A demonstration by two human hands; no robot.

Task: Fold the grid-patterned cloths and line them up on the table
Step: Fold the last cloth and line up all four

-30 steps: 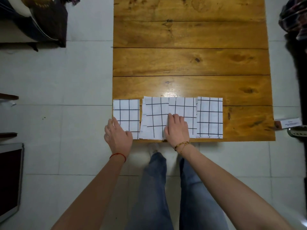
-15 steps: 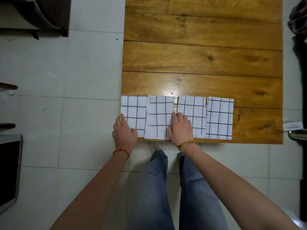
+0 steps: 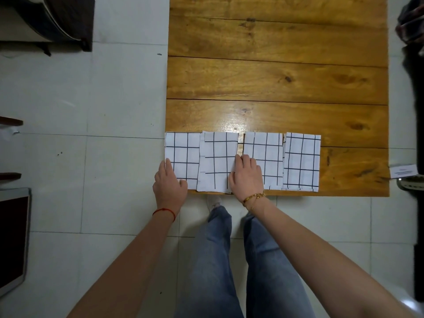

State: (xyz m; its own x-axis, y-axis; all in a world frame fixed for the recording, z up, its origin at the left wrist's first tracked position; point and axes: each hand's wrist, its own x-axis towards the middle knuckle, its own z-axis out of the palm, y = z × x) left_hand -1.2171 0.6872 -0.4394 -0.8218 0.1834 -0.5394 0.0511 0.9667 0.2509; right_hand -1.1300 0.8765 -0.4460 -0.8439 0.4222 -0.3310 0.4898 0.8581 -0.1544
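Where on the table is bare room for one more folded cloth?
Bare wood on the table right of the rightmost cloth, and all planks behind the row. The near edge is crowded: four cloths, left hand and right hand resting there.

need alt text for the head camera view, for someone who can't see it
Seen from above, four folded grid-patterned cloths lie in a row along the near edge of a wooden table. The left hand rests flat on the leftmost cloth, the right hand on the third cloth, at its edge beside the second. Jeans and tiled floor show below.
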